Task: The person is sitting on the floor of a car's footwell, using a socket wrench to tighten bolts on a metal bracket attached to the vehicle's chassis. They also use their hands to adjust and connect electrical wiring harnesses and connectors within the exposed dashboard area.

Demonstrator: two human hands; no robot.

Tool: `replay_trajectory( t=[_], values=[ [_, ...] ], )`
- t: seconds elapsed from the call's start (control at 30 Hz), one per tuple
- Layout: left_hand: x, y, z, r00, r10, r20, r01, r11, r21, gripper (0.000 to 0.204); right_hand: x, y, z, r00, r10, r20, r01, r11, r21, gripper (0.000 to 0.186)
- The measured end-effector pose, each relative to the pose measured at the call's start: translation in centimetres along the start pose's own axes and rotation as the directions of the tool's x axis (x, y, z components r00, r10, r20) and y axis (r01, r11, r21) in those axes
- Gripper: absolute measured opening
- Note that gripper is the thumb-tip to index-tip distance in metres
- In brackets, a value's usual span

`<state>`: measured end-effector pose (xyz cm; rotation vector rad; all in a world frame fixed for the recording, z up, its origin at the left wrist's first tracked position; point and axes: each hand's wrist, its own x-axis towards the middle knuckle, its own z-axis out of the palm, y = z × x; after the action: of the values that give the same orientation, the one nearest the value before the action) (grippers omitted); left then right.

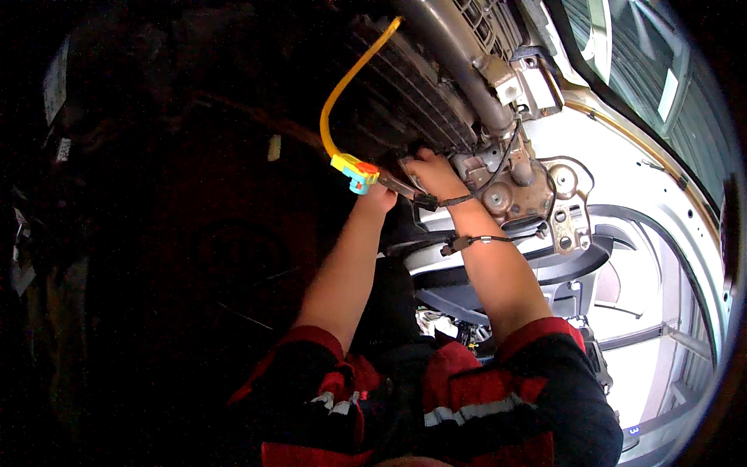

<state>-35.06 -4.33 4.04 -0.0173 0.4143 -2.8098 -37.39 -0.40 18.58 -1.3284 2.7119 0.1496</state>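
My left hand (pixel 383 198) is at the centre, beneath a yellow, cyan and red connector (pixel 355 172) on a yellow cable (pixel 336 93); its fingers are mostly hidden, so whether it touches the connector is unclear. Just right of it, my right hand (pixel 433 173) has curled fingers against a dark part among the metalwork; what they grip is hard to make out. A dark strip with cables (pixel 459 199) crosses near my right wrist. Beside that wrist is a metal bracket (pixel 527 200) with round mounts. A black cable with plugs (pixel 484 240) lies across my right forearm.
A thick metal tube (pixel 459 54) and a finned unit (pixel 408 86) run along the top. A white body frame (pixel 647 178) with a window (pixel 654 86) fills the right. Grey curved trim (pixel 545 266) is below the bracket. The left side is dark.
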Motion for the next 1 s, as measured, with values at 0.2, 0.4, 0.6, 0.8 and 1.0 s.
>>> replay_trajectory(
  t=[0.2, 0.4, 0.6, 0.8, 1.0],
  values=[
    [1.7, -0.5, -2.6, 0.932, 0.025, -0.361, 0.013, 0.995, 0.102, 0.035, 0.4, 1.7, 0.3, 0.987, -0.163, 0.011, 0.164, 0.983, -0.080, 0.047],
    [-1.4, 1.2, -0.2, 0.922, 0.136, -0.364, -0.087, 0.985, 0.146, 0.008, 1.2, 1.0, 0.5, 0.990, 0.133, -0.036, -0.126, 0.980, 0.156, 0.049],
    [-4.7, 1.6, -1.8, 0.874, 0.211, -0.438, -0.023, 0.918, 0.396, 0.033, 0.4, -1.0, 0.5, 0.977, 0.206, -0.051, -0.191, 0.957, 0.218, 0.046],
    [-16.2, 4.1, 0.3, 0.688, 0.356, -0.632, 0.196, 0.748, 0.634, 0.029, -1.1, -1.2, 0.9, 0.958, 0.269, -0.096, -0.261, 0.961, 0.090, 0.059],
    [-31.4, 8.5, 4.5, 0.744, 0.387, -0.545, 0.162, 0.687, 0.708, 0.014, -2.7, -4.6, -2.3, 0.975, 0.222, 0.017, -0.223, 0.972, 0.078, 0.055]
  ],
)
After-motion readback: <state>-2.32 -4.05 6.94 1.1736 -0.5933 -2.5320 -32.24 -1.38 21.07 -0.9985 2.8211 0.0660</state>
